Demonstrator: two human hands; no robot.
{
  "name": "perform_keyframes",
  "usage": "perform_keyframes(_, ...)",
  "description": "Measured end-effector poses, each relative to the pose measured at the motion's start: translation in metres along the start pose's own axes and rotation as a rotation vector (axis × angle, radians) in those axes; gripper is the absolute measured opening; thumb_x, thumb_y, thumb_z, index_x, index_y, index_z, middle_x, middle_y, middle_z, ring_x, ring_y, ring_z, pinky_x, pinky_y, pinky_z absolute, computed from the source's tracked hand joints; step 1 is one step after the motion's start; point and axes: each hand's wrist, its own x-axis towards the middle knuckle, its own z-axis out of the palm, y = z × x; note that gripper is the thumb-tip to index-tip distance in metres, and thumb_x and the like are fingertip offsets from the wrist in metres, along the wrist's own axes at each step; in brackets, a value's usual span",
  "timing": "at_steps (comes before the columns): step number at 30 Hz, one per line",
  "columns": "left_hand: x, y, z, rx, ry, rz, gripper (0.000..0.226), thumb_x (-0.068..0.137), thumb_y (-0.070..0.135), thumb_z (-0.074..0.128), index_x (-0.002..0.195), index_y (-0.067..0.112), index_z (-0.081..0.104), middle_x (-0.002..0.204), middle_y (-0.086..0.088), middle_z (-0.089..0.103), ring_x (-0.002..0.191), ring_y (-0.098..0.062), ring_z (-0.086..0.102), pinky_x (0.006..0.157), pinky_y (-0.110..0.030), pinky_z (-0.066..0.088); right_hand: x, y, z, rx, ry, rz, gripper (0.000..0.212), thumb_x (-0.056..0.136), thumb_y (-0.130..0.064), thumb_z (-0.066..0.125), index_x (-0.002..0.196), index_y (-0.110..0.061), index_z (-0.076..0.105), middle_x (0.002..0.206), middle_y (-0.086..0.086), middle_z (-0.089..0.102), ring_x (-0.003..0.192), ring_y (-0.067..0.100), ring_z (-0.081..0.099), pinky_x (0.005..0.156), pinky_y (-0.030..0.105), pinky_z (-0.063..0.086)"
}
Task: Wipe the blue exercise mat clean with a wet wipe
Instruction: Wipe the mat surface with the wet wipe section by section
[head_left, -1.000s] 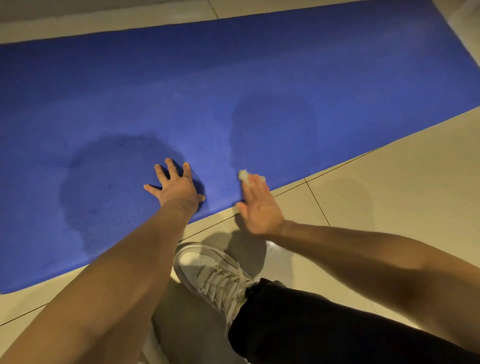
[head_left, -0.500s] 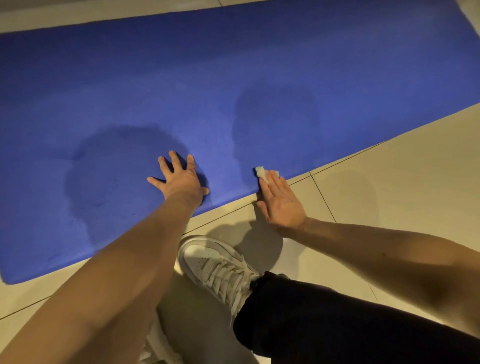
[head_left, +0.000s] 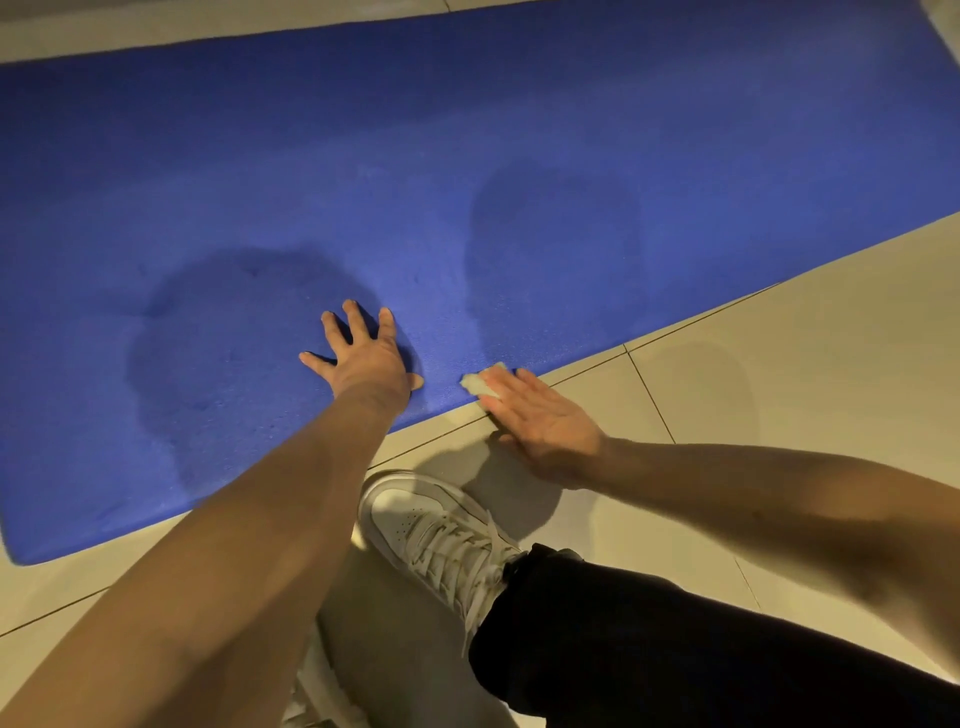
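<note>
The blue exercise mat (head_left: 467, 156) lies across the tiled floor, with two darker damp patches on it. My left hand (head_left: 363, 356) rests flat on the mat with fingers spread, at the right edge of the left damp patch. My right hand (head_left: 535, 415) presses a small white wet wipe (head_left: 480, 382) with straight fingers onto the mat's near edge. Most of the wipe is hidden under the fingertips.
Beige floor tiles (head_left: 779, 364) surround the mat. My white sneaker (head_left: 441, 535) and black trouser leg (head_left: 675, 649) are just in front of the mat's near edge, between my arms.
My right hand slid the wipe along the mat's near edge, first to the right and then back left toward my left hand. The left hand stayed planted.
</note>
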Motion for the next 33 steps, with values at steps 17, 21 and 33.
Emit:
perform_keyframes(17, -0.004, 0.001, -0.004, 0.008, -0.002, 0.005, 0.101, 0.091, 0.054, 0.065, 0.159, 0.034, -0.006, 0.164, -0.005, -0.023, 0.149, -0.039, -0.02, 0.114, -0.073, 0.005, 0.051, -0.017, -0.004, 0.04, -0.017, 0.089, 0.067, 0.103, -0.041, 0.036, 0.162, -0.014, 0.021, 0.17, 0.0, 0.017, 0.157, 0.024, 0.013, 0.127, 0.047, 0.012)
perform_keyframes(21, -0.006, -0.003, -0.005, 0.006, 0.017, 0.017, 0.101, 0.09, 0.055, 0.065, 0.159, 0.034, -0.006, 0.165, -0.005, -0.02, 0.15, -0.038, -0.018, 0.115, -0.072, 0.006, 0.054, 0.022, -0.02, 0.047, 0.009, 0.439, 0.065, 0.108, -0.041, 0.024, 0.164, -0.016, 0.0, 0.172, -0.001, -0.002, 0.158, 0.025, -0.003, 0.127, 0.047, 0.004)
perform_keyframes(33, 0.006, -0.035, -0.018, -0.061, 0.162, -0.037, 0.099, 0.085, 0.063, 0.065, 0.159, 0.031, 0.007, 0.165, -0.007, -0.01, 0.152, -0.034, -0.008, 0.118, -0.065, 0.01, 0.085, -0.028, -0.017, 0.053, -0.04, 0.091, 0.067, 0.108, -0.034, 0.033, 0.164, -0.013, 0.003, 0.172, -0.003, -0.001, 0.158, 0.02, -0.001, 0.128, 0.038, 0.001)
